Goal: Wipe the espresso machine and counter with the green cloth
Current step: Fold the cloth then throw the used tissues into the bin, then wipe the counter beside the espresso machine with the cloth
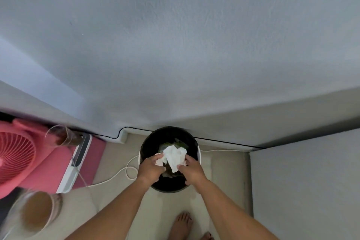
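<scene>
Low in the centre of the frame, my left hand (pixel 150 168) and right hand (pixel 191 169) each close a grip on a crumpled white tissue (pixel 174 157) above the open black bin (pixel 145 148) on the floor. I can't pick out the green cloth. A pink fan (pixel 16 154) sits at left.

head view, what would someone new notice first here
Both hands meet low in the middle: the left hand and right hand grip a crumpled white tissue over a black-lined bin standing on the floor against the wall. At the far left a pink fan draws the eye, blurred. A white cable curls across the floor left of the bin, and bare feet show at the bottom.
</scene>
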### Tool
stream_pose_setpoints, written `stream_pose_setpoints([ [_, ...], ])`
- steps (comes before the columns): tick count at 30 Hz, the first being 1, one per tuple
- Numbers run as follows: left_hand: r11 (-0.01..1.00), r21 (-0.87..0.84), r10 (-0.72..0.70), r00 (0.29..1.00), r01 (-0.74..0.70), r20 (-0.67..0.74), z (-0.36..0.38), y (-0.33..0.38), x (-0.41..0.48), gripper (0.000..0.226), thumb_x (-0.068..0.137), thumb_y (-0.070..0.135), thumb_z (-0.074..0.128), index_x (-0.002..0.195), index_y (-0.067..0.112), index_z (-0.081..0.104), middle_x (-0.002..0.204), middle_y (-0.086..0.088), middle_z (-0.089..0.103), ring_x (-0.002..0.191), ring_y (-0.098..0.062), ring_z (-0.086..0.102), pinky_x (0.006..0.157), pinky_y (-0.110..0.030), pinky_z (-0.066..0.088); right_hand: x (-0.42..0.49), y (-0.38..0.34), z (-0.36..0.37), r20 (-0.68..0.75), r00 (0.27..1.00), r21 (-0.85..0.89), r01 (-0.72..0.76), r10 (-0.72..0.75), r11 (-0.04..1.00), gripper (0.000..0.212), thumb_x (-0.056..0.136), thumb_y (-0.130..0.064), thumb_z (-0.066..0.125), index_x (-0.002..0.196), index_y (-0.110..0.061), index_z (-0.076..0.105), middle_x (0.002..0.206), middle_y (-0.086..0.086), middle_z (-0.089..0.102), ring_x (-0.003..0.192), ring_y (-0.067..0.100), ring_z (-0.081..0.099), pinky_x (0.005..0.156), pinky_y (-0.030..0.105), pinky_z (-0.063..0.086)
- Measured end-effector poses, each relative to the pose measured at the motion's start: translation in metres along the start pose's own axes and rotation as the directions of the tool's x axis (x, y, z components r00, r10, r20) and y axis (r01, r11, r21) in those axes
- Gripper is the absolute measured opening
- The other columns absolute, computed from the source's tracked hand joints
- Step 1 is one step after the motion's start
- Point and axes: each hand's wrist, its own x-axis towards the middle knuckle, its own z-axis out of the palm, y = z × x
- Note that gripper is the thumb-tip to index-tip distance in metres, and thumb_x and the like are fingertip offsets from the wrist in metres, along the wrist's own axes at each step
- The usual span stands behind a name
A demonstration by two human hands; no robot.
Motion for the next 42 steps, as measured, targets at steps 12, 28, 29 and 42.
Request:
stream_pose_setpoints([
  [12,0.988,0.097,0.121,0.993,-0.121,0.009,-0.012,0.047,-0.035,0.031,0.087,0.015,0.048,0.103,0.030,0.070,0.114,0.004,0.067,0.108,-0.018,0.061,0.096,-0.037,0.051,-0.017,-0.009,-0.025,-0.166,0.986,0.115,-0.012,0.031,0.993,0.037,0.089,-0.009,0.045,0.120,-0.018,0.064,0.115,0.007,0.064,0.105,0.025,0.061,0.094,0.036,0.050],
  [28,0.628,0.282,0.622,0.686,-0.725,0.377,0.052,0.272,-0.301,0.024,0.085,0.017,0.054,0.085,0.034,0.071,0.081,0.010,0.073,0.076,-0.007,0.070,0.080,-0.030,0.057,-0.324,-0.085,-0.203,-0.590,0.766,0.046,0.347,-0.255,0.937,0.032,0.095,-0.009,0.045,0.119,-0.017,0.064,0.094,-0.003,0.070,0.090,0.016,0.065,0.079,0.028,0.050],
  [29,0.591,0.274,0.637,0.648,-0.758,0.417,0.061,0.280,-0.316,0.023,0.085,0.018,0.055,0.086,0.034,0.071,0.081,0.011,0.073,0.075,-0.006,0.070,0.079,-0.030,0.057,-0.344,-0.081,-0.212,-0.628,0.732,0.028,0.363,-0.266,0.931,0.031,0.096,-0.011,0.045,0.119,-0.020,0.064,0.097,-0.004,0.070,0.090,0.015,0.066,0.077,0.028,0.050],
  [42,-0.065,0.062,0.360,0.034,-0.996,0.932,0.322,0.267,-0.563,0.018,0.087,0.032,0.056,0.096,0.035,0.071,0.082,0.014,0.072,0.082,-0.004,0.068,0.079,-0.023,0.052,-0.585,0.156,-0.322,-0.967,0.155,0.233,0.213,0.202,0.949,0.032,0.094,-0.016,0.050,0.119,-0.023,0.067,0.105,-0.001,0.074,0.103,0.020,0.066,0.086,0.029,0.048],
])
